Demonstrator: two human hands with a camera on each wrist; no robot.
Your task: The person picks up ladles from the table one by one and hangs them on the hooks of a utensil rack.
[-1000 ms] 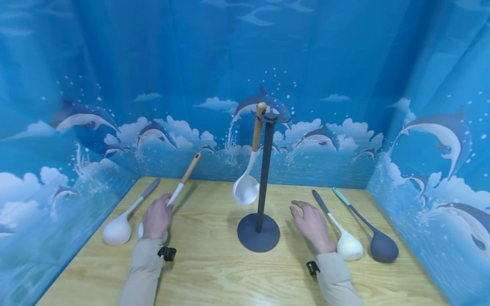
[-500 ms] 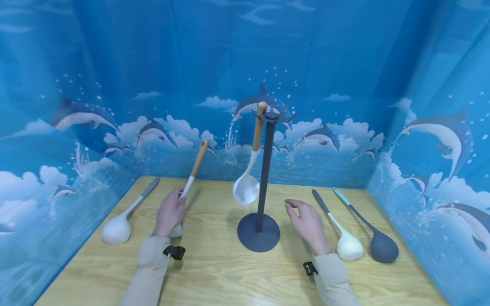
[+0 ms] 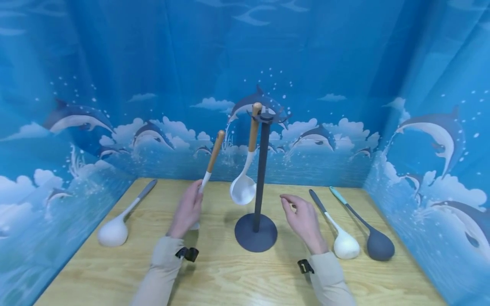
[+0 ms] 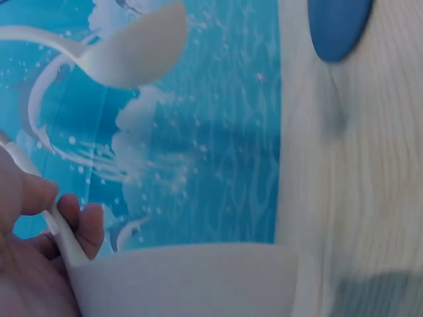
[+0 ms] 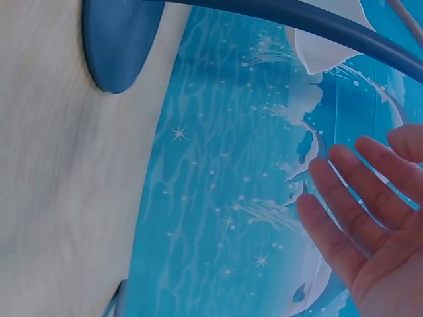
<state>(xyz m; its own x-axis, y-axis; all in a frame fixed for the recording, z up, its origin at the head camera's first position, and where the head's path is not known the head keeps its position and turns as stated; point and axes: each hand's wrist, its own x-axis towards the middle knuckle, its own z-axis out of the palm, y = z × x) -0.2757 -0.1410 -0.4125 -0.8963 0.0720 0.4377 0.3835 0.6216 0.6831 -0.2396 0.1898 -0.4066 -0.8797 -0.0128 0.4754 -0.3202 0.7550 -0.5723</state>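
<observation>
My left hand [image 3: 186, 210] grips a white ladle with a wooden handle [image 3: 215, 153] by its white shaft, tilted with the handle end up. In the left wrist view, thumb and fingers pinch the shaft just above the large white bowl [image 4: 185, 281]. To its right stands a dark utensil stand [image 3: 261, 178] with a round base and hooks on top. Another wooden-handled white ladle [image 3: 243, 189] hangs from the stand's left side. My right hand [image 3: 303, 219] hovers right of the stand, holding nothing; its fingers look relaxed in the right wrist view.
A white ladle with a grey handle [image 3: 113, 231] lies at the table's left. On the right lie a white ladle with a dark grey handle [image 3: 346, 245] and a dark ladle with a mint handle [image 3: 380, 245]. A blue dolphin curtain [image 3: 191, 63] surrounds the wooden table [image 3: 229, 280].
My left hand has lifted the wooden-handled ladle from the left part of the table and carried it rightward, toward the stand. The right hand has shifted slightly left.
</observation>
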